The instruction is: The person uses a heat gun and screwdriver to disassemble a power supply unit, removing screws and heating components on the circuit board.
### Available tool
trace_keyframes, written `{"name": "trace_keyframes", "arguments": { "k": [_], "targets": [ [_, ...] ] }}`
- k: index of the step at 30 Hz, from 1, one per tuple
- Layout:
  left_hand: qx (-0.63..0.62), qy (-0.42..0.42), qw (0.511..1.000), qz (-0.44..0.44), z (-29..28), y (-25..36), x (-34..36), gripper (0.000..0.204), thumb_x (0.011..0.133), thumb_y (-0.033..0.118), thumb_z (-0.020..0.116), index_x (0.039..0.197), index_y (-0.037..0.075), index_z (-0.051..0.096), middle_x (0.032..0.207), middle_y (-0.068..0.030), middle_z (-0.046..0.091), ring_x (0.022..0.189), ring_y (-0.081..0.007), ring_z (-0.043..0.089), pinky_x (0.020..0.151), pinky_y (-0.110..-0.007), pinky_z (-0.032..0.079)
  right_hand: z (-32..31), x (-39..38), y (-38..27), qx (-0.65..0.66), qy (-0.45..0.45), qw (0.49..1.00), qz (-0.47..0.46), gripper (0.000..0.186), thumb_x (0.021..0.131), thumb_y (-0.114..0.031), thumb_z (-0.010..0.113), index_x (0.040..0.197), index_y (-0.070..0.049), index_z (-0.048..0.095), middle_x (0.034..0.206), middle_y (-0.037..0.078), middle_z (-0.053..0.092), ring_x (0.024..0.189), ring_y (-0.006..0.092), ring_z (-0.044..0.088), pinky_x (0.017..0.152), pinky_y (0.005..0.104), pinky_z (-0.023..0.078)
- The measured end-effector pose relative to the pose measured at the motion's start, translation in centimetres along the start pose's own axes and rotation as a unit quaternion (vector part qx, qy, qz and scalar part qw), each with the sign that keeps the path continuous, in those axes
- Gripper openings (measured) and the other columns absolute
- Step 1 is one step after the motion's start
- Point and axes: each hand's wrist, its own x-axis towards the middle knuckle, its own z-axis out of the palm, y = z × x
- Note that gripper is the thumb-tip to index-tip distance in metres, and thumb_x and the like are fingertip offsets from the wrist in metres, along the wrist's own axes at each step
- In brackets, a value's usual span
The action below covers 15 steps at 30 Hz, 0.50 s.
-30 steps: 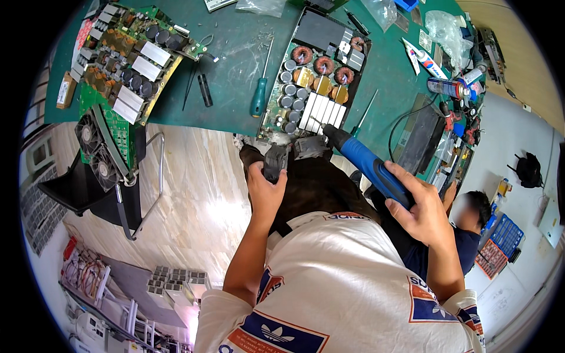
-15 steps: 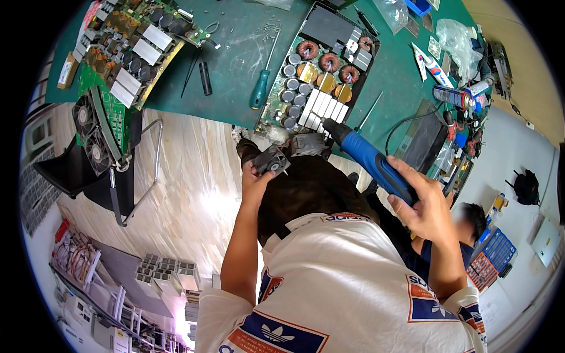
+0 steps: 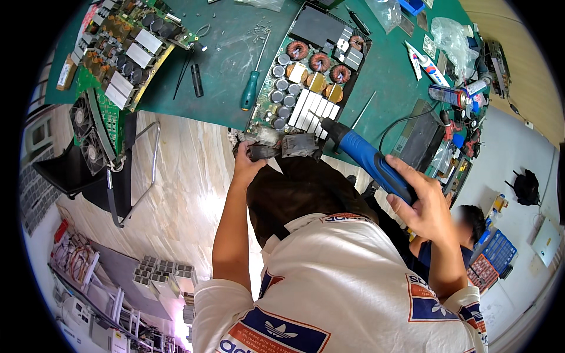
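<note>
Drill (image 3: 368, 154), blue-black, gripped in right hand (image 3: 422, 200), right of frame centre, tip near white heat sink (image 3: 313, 112). Left hand (image 3: 247, 166) grasping dark fan (image 3: 262, 152), frame centre, just beside second fan (image 3: 299, 145) at near edge of circuit unit (image 3: 318, 62), upper centre. Green-handled screwdriver (image 3: 250, 91) on green table (image 3: 226, 73). Spray can (image 3: 446, 95), upper right.

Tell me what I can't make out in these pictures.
All in the head view, now:
- Grip of the blue power driver: partly covered by the right hand.
- One end of the dark block: covered by the left hand.
- Whether the driver bit touches anything: too small.
- Far side of the blue tray: cut off by the top edge.
</note>
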Motion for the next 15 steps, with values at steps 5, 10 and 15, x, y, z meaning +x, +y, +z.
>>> {"name": "trace_keyframes", "arguments": {
  "k": [5, 10, 15],
  "targets": [
    [-0.004, 0.032, 0.999, 0.002, 0.5, 0.4, 0.5, 0.076, 0.069, -0.003, 0.076, 0.135, 0.0, 0.038, 0.12, -0.0145, 0.055, 0.11, -0.021, 0.056, 0.089, -0.035, 0.05, 0.3, -0.1, 0.8, -0.006, 0.025, 0.998, -0.057, 0.059, 0.078, -0.006, 0.069, 0.136, -0.007, 0.054, 0.112, 0.025, 0.066, 0.066, 0.0294, 0.066, 0.057, 0.0335, 0.053],
    [0.111, 0.093, 0.989, -0.002, 0.8, 1.2, -2.1, 0.061, 0.075, 0.005, 0.078, 0.127, -0.002, 0.047, 0.119, -0.0138, 0.057, 0.095, -0.0172, 0.061, 0.084, -0.03, 0.05, 0.2, -0.4, 0.8, 0.005, 0.014, 0.999, -0.03, 0.06, 0.078, -0.005, 0.069, 0.136, -0.008, 0.054, 0.112, 0.024, 0.066, 0.062, 0.0282, 0.065, 0.055, 0.0333, 0.053],
    [0.281, 0.093, 0.954, 0.049, 6.5, 9.4, -6.0, 0.056, 0.073, 0.016, 0.082, 0.121, 0.001, 0.058, 0.111, -0.0164, 0.059, 0.092, -0.0263, 0.063, 0.077, -0.034, 0.053, -0.2, -0.8, 1.1, 0.0, 0.016, 1.0, -0.016, 0.062, 0.078, -0.006, 0.069, 0.137, -0.01, 0.053, 0.11, 0.025, 0.066, 0.057, 0.0271, 0.063, 0.055, 0.0333, 0.052]
  ]
}}
